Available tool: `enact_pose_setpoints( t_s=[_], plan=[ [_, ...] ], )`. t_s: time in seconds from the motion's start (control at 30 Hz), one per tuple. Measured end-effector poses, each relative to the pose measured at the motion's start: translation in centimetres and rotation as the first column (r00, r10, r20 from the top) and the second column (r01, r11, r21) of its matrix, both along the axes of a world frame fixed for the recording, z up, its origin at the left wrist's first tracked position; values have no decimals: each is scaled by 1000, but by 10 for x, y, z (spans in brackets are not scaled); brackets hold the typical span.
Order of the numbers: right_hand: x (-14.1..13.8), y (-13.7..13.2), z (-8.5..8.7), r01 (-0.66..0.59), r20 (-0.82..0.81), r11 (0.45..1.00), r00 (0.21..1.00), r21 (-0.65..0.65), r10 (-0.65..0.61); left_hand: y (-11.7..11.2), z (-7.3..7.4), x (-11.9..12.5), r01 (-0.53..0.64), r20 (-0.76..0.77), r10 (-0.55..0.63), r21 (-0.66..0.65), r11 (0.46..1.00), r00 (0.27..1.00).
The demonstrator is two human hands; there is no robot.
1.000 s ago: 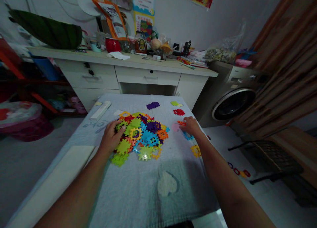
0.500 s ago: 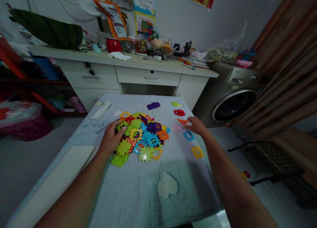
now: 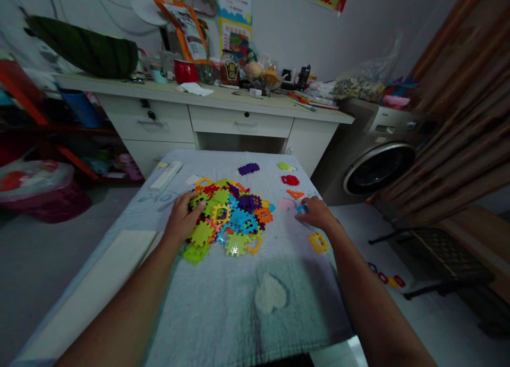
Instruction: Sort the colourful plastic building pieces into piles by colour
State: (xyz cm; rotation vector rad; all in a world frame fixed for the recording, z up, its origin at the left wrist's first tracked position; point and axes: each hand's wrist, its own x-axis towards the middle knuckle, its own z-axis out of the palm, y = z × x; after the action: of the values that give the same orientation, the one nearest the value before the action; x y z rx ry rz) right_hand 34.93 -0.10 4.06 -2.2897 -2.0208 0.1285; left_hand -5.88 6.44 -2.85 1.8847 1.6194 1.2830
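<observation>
A heap of colourful interlocking plastic tiles [image 3: 229, 218] lies on a grey towel [image 3: 239, 298] spread over a small table. My left hand [image 3: 184, 218] rests on the heap's left side, fingers curled over green tiles. My right hand [image 3: 316, 213] lies palm down to the right of the heap, fingers closed over a blue tile [image 3: 302, 208]. Loose tiles sit nearby: an orange one [image 3: 295, 194], a pink one [image 3: 285, 204], a red one [image 3: 290, 180], a yellow one [image 3: 318, 242], a purple one [image 3: 248, 169] and a light green one [image 3: 284, 167].
A white desk [image 3: 207, 117] crowded with clutter stands behind the table. A washing machine [image 3: 374, 154] is at the right, with brown curtains beyond it. A dark chair [image 3: 446, 255] stands at lower right. Several tiles lie on the floor [image 3: 384, 276]. A white remote [image 3: 166, 176] lies on the towel's far left.
My right hand has drawn back from the orange tile and come down over the blue tile. My left hand has stayed on the heap.
</observation>
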Motion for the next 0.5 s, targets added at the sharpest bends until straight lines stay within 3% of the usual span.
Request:
enact_pose_setpoints(
  t_s=[0.1,0.23,0.3,0.37,0.5],
  plan=[
    [-35,-8,9,-151,-89,980,983,132,164,-1,1,2,-7,10,7,-6,1000,1000],
    [-98,-21,11,-499,-205,829,810,253,550,-2,0,2,-14,22,14,5,1000,1000],
    [-121,-25,6,-571,-204,781,758,253,619,-1,-1,2,-12,21,11,8,1000,1000],
    [-133,-27,1,-595,-197,767,744,239,638,-1,-3,1,-7,19,7,11,1000,1000],
    [-134,-26,-9,-594,-173,760,746,265,643,0,-2,1,-6,19,6,7,1000,1000]
  ],
)
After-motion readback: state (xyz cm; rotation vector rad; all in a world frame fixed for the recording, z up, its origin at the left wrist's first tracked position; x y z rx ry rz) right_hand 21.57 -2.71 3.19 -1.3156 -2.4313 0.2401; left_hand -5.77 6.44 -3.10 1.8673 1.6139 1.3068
